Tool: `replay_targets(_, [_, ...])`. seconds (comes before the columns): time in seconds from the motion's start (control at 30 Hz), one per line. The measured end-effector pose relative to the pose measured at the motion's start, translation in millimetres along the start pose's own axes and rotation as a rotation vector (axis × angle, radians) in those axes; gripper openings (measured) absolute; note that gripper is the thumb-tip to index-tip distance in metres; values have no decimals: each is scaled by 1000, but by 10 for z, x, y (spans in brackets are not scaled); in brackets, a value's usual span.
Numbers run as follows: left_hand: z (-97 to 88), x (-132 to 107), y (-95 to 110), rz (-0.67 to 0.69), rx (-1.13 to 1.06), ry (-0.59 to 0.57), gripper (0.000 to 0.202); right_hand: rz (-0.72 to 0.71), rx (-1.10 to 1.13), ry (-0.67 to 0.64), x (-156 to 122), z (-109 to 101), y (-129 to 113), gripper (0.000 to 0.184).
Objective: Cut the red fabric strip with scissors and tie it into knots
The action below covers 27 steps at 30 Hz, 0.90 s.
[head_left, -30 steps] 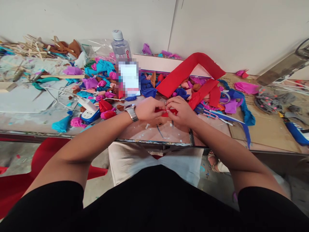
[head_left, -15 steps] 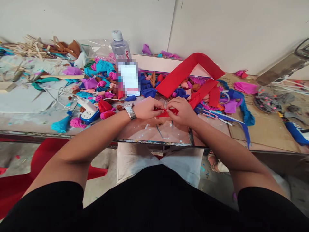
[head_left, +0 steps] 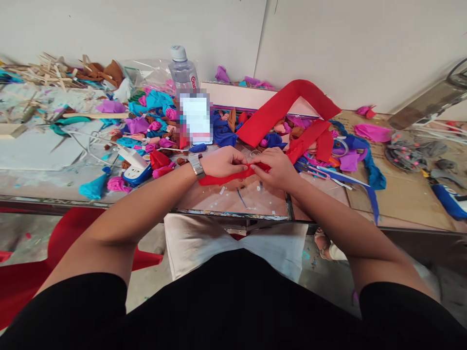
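Note:
A strip of red crepe paper [head_left: 222,180] runs low over the table, passing under my left hand [head_left: 228,161]. That hand, with a metal watch [head_left: 197,166] on its wrist, pinches the paper between thumb and fingers. My right hand [head_left: 273,167] pinches the same strip close beside it, fingertips nearly touching the left ones. Beyond the hands a wide folded red band [head_left: 279,109] arches over a heap of crumpled coloured pieces. Scissors [head_left: 315,171] with pinkish handles lie to the right of my right hand.
A phone [head_left: 196,119] leans against a plastic bottle [head_left: 182,68] behind my left hand. A power strip [head_left: 137,174] with a white plug and cable sits at the left. Wooden sticks [head_left: 47,70] are piled far left; cardboard [head_left: 401,194] covers the right side.
The red strip now stretches out to the left beneath my left hand, where before only a short piece showed between the fingers. Both hands keep nearly the same place.

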<state>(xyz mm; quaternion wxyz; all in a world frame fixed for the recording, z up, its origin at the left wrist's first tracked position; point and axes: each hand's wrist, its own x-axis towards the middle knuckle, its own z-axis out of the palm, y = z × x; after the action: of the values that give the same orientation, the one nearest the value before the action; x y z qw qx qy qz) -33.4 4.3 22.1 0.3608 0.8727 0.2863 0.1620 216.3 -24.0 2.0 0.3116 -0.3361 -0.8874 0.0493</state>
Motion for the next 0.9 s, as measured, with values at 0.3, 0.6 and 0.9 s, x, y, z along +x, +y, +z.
replay_targets(0.3, [-59, 11, 67, -76, -218, -12, 26, -56, 10, 2, 7, -12, 7, 20])
replay_targets(0.6, [-30, 18, 46, -201, -408, -34, 24, -76, 12, 23, 26, -29, -28, 20])
replay_targets(0.9, [-6, 41, 41, -106, -255, 36, 33, -43, -20, 47, 33, -43, -60, 18])
